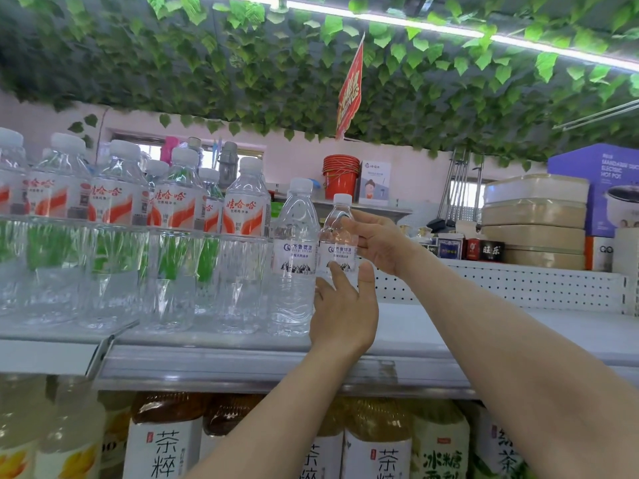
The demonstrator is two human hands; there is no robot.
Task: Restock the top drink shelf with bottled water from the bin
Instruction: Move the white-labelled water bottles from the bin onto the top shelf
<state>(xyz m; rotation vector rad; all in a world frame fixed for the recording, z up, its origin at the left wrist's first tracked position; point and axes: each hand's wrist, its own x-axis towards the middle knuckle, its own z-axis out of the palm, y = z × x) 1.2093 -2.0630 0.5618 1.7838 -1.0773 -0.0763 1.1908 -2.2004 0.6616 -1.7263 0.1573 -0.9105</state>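
Top shelf (484,326), white metal. Small water bottle (338,242), clear, white cap, blue-print label, upright just right of a taller bottle of the same brand (294,261). Right hand (378,242) grips its shoulder, fingers wrapped round. Left hand (342,312) cups its lower part, fingers spread, touching the label; base hidden. Further left, red-and-white labelled water bottles (173,236), full, in rows. Shelf below: tea bottles (377,440), amber liquid. Behind: stacked orange buckets (340,176).
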